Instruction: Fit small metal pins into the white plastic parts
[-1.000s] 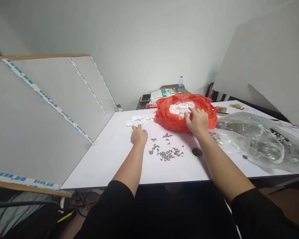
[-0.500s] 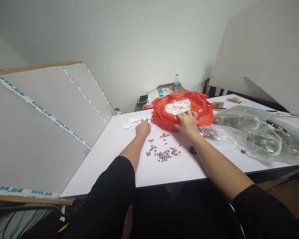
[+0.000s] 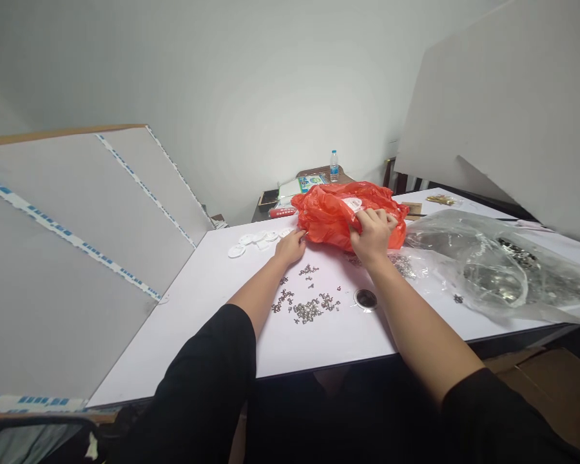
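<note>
A red plastic bag [image 3: 326, 216] stands at the back of the white table, its rim partly folded over the white discs [image 3: 352, 204] inside. My right hand [image 3: 373, 235] is closed on the bag's near rim. At the bag's left side is my left hand [image 3: 290, 247], its fingers pressed together at the bag's edge; what they hold, if anything, is too small to make out. Several white round pieces [image 3: 236, 251] lie left of that hand. Small metal parts [image 3: 308, 312] are scattered on the table between my forearms.
A round dark-centred container [image 3: 366, 299] is beside my right forearm. Clear plastic bags [image 3: 493, 270] of metal parts cover the right side. Behind stands a water bottle [image 3: 334, 166]. A white panel [image 3: 77, 258] borders the table's left; another [image 3: 507, 103] rises at right.
The bag's opening has narrowed and covers most of the discs. My right hand has pulled the rim up; my left hand has moved right, from the white pieces to the bag. The view has shifted slightly.
</note>
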Tool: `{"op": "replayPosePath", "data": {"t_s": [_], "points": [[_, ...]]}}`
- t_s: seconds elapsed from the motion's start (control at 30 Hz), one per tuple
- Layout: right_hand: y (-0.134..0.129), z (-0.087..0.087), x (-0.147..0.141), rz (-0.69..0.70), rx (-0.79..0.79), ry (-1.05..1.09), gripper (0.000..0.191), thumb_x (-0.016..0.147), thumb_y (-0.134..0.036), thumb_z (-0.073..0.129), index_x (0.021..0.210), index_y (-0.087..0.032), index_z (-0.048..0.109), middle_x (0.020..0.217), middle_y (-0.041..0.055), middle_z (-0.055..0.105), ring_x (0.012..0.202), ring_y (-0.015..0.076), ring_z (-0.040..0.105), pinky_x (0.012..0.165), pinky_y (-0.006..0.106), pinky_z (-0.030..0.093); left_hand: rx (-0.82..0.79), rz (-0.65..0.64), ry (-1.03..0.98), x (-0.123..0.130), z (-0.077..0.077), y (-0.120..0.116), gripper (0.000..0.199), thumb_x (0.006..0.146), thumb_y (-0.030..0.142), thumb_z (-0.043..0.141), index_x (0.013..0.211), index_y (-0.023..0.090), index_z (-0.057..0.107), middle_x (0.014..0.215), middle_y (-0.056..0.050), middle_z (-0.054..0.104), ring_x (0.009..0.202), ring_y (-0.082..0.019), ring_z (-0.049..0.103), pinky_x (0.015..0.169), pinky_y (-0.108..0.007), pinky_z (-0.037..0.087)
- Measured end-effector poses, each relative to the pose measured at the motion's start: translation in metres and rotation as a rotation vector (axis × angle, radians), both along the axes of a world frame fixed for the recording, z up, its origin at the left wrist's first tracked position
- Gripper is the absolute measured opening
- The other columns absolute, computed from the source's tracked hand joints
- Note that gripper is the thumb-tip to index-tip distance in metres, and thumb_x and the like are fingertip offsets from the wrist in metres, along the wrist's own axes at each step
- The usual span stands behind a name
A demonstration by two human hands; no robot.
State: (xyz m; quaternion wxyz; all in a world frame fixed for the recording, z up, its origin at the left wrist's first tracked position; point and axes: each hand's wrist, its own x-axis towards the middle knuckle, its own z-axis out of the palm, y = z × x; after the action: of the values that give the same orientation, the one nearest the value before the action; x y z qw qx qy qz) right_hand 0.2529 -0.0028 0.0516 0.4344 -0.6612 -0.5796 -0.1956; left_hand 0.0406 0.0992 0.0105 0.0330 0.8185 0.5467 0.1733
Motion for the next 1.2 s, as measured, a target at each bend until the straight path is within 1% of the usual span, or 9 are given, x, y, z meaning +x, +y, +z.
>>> {"op": "replayPosePath", "data": {"t_s": [0.1,0.27,0.4,0.57,0.7,0.8,0.9,1.03,1.2], "points": [[0.003,0.0,0.006,-0.052,0.042,0.03,0.021,0.076,-0.022,0.049,0.091,-0.013,0.061,0.094,0.0075,0.059,0.095,0.0168,0.042,0.096,0.036,0.021,0.019,0.005,-0.001,-0.006,0.004,0.008,0.046,0.096,0.027,0.042,0.139,0.03,0.059,0.125,-0.005,0.062,0.117,-0.024,0.059,0.095,-0.035,0.048],[0.005,0.0,0.008,-0.076,0.09,0.058,0.02,0.073,-0.023,0.05,0.088,-0.013,0.059,0.093,0.0074,0.059,0.093,0.0166,0.042,0.094,0.035,0.022,-0.026,0.278,0.096,-0.015,0.006,0.022,0.048,0.097,0.033,0.042,0.143,0.029,0.053,0.134,-0.01,0.054,0.119,-0.029,0.058,0.095,-0.042,0.049],[0.004,-0.001,0.004,-0.049,0.089,0.033,0.018,0.076,-0.024,0.051,0.087,-0.012,0.059,0.092,0.0071,0.059,0.092,0.0159,0.041,0.094,0.034,0.022,-0.061,0.266,0.179,-0.012,0.005,0.024,0.043,0.098,0.044,0.04,0.129,0.025,0.061,0.131,-0.012,0.054,0.117,-0.031,0.059,0.093,-0.042,0.049],[-0.003,-0.001,-0.008,0.039,0.039,-0.006,0.018,0.081,-0.028,0.052,0.088,-0.013,0.061,0.092,0.0082,0.059,0.096,0.0177,0.039,0.096,0.036,0.019,0.019,0.208,0.195,-0.02,0.0,0.003,0.046,0.096,0.055,0.039,0.118,0.022,0.061,0.12,-0.011,0.06,0.108,-0.03,0.062,0.086,-0.042,0.051],[-0.007,-0.002,-0.019,0.107,-0.032,0.003,0.024,0.081,-0.03,0.056,0.097,-0.015,0.065,0.098,0.0098,0.059,0.101,0.0199,0.038,0.098,0.037,0.018,-0.017,0.243,0.213,-0.045,-0.001,-0.027,0.04,0.097,0.051,0.041,0.117,0.024,0.062,0.124,-0.009,0.06,0.106,-0.029,0.063,0.083,-0.04,0.05],[-0.009,-0.004,-0.026,0.137,-0.081,0.008,0.034,0.08,-0.043,0.062,0.102,-0.018,0.066,0.102,0.0105,0.058,0.106,0.0225,0.037,0.1,0.039,0.018,0.032,0.26,0.196,-0.062,0.005,-0.037,0.037,0.096,0.048,0.044,0.122,0.026,0.06,0.123,-0.009,0.061,0.108,-0.029,0.062,0.086,-0.04,0.049],[-0.01,-0.005,-0.03,0.144,-0.077,0.013,0.045,0.081,-0.056,0.062,0.106,-0.019,0.067,0.105,0.0113,0.057,0.111,0.0251,0.036,0.103,0.042,0.016,0.012,0.338,0.193,-0.069,0.019,-0.025,0.036,0.097,0.039,0.043,0.126,0.027,0.061,0.124,-0.01,0.061,0.113,-0.029,0.06,0.087,-0.039,0.049],[-0.012,-0.007,-0.031,0.147,-0.066,0.021,0.045,0.085,-0.058,0.059,0.107,-0.019,0.067,0.105,0.0113,0.058,0.112,0.0257,0.037,0.104,0.043,0.016,-0.088,0.438,0.208,-0.065,0.035,0.011,0.046,0.096,0.039,0.043,0.139,0.031,0.057,0.138,-0.012,0.05,0.118,-0.031,0.059,0.093,-0.041,0.049],[-0.01,-0.01,-0.029,0.135,-0.067,-0.001,0.044,0.086,-0.058,0.057,0.104,-0.019,0.068,0.1,0.0105,0.058,0.109,0.025,0.039,0.102,0.042,0.019,-0.173,0.433,0.27,-0.061,0.031,0.034,0.047,0.091,0.046,0.05,0.134,0.032,0.064,0.143,-0.013,0.041,0.116,-0.033,0.06,0.093,-0.043,0.05]]}}
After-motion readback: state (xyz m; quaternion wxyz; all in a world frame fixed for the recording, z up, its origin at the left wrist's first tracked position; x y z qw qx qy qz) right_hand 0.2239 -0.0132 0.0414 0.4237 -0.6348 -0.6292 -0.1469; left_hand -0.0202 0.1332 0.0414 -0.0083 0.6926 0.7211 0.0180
